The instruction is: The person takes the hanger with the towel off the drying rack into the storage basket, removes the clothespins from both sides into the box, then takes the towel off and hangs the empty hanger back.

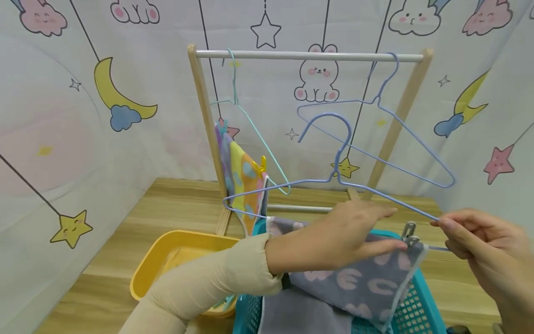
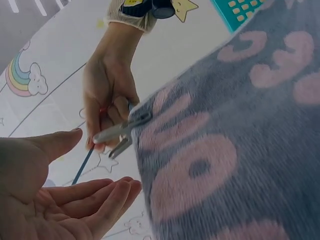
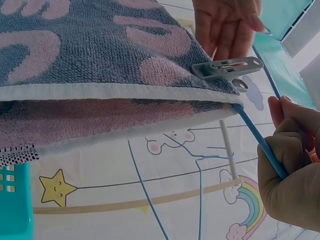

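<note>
A blue wire hanger (image 1: 388, 198) hangs in the air over the basket, its right end gripped by my right hand (image 1: 484, 246). Folded over the hanger's lower bar is a grey towel (image 1: 354, 287) with pink letters. A grey clothespin (image 1: 410, 232) is clipped on the towel's right corner; in the right wrist view this clothespin (image 3: 227, 67) bites the cloth beside the hanger bar. My left hand (image 1: 350, 232) reaches across in front of the hanger, fingers extended and holding nothing. In the left wrist view, the left hand's fingers (image 2: 90, 200) spread just short of the clothespin (image 2: 122, 132).
A teal basket (image 1: 429, 301) stands below the towel, with a yellow basin (image 1: 143, 264) to its left. Behind, a rack (image 1: 308, 55) carries an unladen blue hanger (image 1: 417, 137) and a mint hanger (image 1: 258, 132) with a colourful towel (image 1: 239, 162) held by a yellow clothespin (image 1: 261, 165).
</note>
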`<move>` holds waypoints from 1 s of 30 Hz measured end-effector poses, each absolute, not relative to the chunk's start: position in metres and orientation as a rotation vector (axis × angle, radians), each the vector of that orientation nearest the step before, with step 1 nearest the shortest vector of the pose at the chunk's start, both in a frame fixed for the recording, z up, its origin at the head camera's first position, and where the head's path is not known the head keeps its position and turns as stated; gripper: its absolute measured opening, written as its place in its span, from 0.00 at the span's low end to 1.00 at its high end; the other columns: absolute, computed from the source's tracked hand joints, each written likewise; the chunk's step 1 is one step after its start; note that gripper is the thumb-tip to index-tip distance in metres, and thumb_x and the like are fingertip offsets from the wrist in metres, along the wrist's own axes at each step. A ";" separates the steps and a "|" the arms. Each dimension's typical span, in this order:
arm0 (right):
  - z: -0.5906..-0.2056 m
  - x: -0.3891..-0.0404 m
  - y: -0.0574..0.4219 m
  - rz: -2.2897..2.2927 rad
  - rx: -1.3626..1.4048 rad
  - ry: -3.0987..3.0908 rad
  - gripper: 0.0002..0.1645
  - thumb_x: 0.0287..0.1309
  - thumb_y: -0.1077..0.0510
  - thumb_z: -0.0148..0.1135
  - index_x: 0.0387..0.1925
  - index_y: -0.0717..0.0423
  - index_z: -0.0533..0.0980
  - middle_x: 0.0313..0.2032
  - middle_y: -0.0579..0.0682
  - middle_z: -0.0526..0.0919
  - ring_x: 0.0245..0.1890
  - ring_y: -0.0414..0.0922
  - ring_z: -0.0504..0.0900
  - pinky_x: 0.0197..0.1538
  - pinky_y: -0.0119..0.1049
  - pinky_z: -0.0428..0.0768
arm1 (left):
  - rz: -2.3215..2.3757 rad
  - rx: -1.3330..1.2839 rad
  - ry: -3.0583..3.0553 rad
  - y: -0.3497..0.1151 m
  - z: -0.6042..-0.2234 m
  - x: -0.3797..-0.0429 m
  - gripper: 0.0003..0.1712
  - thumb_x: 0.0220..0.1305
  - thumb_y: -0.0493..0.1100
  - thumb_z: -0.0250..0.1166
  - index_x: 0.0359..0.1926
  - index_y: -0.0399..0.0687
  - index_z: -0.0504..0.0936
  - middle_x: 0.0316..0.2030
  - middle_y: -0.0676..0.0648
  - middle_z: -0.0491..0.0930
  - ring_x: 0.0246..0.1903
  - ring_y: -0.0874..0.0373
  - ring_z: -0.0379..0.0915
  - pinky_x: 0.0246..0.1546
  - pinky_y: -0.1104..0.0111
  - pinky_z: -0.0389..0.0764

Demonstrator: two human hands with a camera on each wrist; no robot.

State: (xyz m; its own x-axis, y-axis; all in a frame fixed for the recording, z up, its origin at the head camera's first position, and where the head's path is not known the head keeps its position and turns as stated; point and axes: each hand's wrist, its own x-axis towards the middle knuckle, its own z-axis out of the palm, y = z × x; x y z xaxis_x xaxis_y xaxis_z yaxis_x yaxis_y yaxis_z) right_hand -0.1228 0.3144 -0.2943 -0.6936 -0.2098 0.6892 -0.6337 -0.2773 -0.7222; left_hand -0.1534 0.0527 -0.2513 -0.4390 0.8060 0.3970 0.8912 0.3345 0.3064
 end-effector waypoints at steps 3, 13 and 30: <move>-0.294 -0.124 0.312 2.056 1.045 -1.680 0.16 0.64 0.86 0.38 0.42 0.85 0.74 0.22 0.54 0.73 0.16 0.41 0.54 0.17 0.32 0.50 | -0.725 -1.555 -2.434 0.066 -0.253 -0.151 0.31 0.71 0.57 0.61 0.65 0.40 0.73 0.52 0.51 0.81 0.49 0.68 0.74 0.53 0.82 0.69; -0.296 -0.124 0.312 2.074 1.139 -1.623 0.16 0.65 0.86 0.37 0.43 0.87 0.73 0.21 0.54 0.72 0.16 0.39 0.54 0.16 0.29 0.50 | -0.623 -1.506 -2.520 0.091 -0.260 -0.141 0.25 0.74 0.59 0.56 0.56 0.44 0.75 0.27 0.59 0.69 0.23 0.72 0.65 0.26 0.85 0.69; -0.297 -0.125 0.313 2.075 1.175 -1.583 0.15 0.65 0.85 0.37 0.43 0.88 0.72 0.22 0.55 0.77 0.15 0.38 0.53 0.16 0.28 0.50 | -0.773 -1.543 -2.275 0.086 -0.253 -0.152 0.12 0.74 0.47 0.58 0.46 0.46 0.84 0.32 0.60 0.82 0.27 0.77 0.70 0.32 0.89 0.67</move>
State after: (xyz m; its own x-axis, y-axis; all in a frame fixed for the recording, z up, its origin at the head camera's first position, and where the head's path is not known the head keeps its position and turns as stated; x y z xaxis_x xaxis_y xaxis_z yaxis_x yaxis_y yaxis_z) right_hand -0.1247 0.3128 -0.2966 -0.6306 -0.2451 0.7364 -0.6455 -0.3611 -0.6730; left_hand -0.1520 0.0858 -0.2529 -0.3872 0.7673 0.5113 0.9199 0.2841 0.2703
